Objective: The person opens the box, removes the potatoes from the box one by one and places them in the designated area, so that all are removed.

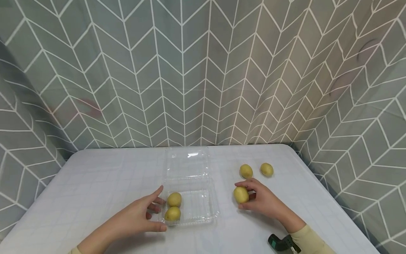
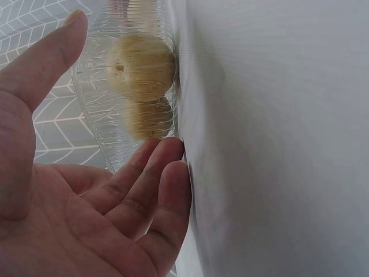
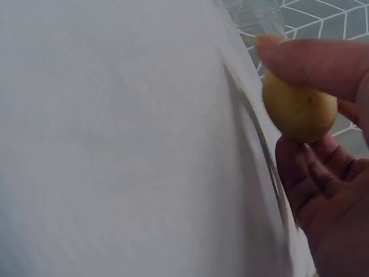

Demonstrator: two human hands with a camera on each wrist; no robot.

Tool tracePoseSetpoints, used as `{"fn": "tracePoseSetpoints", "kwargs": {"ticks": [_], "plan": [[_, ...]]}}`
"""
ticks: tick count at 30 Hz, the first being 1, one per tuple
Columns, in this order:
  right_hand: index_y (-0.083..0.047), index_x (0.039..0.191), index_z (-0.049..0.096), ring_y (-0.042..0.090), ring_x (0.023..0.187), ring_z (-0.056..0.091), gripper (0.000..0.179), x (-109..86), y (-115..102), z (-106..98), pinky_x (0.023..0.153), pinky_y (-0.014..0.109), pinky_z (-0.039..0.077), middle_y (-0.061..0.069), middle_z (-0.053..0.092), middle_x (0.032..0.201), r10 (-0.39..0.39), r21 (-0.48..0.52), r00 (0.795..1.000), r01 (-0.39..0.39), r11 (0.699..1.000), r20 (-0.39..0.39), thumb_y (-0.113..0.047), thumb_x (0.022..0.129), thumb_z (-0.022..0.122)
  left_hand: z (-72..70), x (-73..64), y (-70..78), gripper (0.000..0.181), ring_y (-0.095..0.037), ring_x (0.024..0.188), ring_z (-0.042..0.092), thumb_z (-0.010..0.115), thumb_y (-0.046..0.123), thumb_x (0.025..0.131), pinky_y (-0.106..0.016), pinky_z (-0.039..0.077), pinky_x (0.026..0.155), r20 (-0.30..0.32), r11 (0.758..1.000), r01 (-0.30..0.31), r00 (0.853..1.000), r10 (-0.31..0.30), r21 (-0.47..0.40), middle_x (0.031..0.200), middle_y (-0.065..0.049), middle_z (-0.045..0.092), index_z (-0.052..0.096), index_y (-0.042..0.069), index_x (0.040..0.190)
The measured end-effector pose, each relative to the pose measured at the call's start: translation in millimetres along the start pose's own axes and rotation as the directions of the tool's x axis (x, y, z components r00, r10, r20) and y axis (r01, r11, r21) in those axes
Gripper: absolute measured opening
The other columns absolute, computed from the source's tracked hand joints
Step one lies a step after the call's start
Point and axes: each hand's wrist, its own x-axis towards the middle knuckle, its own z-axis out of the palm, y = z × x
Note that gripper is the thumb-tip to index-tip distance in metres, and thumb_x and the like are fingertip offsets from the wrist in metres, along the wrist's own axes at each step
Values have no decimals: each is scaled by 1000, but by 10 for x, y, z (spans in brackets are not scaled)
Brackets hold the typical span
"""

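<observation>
My right hand pinches a small yellow potato between thumb and fingers, to the right of the clear plastic box. In the right wrist view the thumb lies over the top of this potato, with fingertips underneath. Around the left side of the box my left hand is spread, its thumb at the near corner and its fingers along the wall. Two more potatoes sit one behind the other inside, against that left wall. Through the ribbed plastic they also show in the left wrist view.
The box's clear lid lies folded back behind it. Two loose potatoes rest on the white-covered table beyond my right hand. A dark wrist device sits by the right sleeve. Patterned curtains enclose the table's back and sides.
</observation>
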Motion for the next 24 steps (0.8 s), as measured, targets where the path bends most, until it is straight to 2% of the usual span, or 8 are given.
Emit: {"fn": "tracePoseSetpoints", "kwargs": {"ticks": [6, 14, 24], "plan": [[-15, 128, 64, 17, 94, 56, 64, 4, 59, 28, 75, 27, 51, 2, 53, 120, -1, -42, 1000, 2, 999, 18, -26, 71, 91, 13, -15, -4, 114, -16, 109, 60, 85, 49, 73, -27, 52, 81, 2, 1000, 4, 1000, -4, -3, 131, 0, 57, 22, 4, 157], [-17, 132, 61, 17, 81, 53, 71, -11, 106, 51, 67, 25, 47, 2, 57, 109, 23, -12, 1000, -23, 1000, 0, -27, 69, 92, -5, 13, 5, 114, -17, 108, 60, 85, 49, 73, -28, 52, 80, 6, 1000, 7, 1000, -7, -8, 131, 0, 57, 22, 5, 157], [-17, 136, 58, 19, 88, 54, 71, 6, 136, 45, 68, 25, 46, 0, 59, 115, 10, 7, 1000, -10, 1000, 15, -30, 74, 89, -35, 12, -10, 114, -19, 108, 59, 86, 46, 73, -28, 52, 79, 7, 1000, 1, 1000, -1, -27, 132, -2, 57, 21, 4, 157]]}}
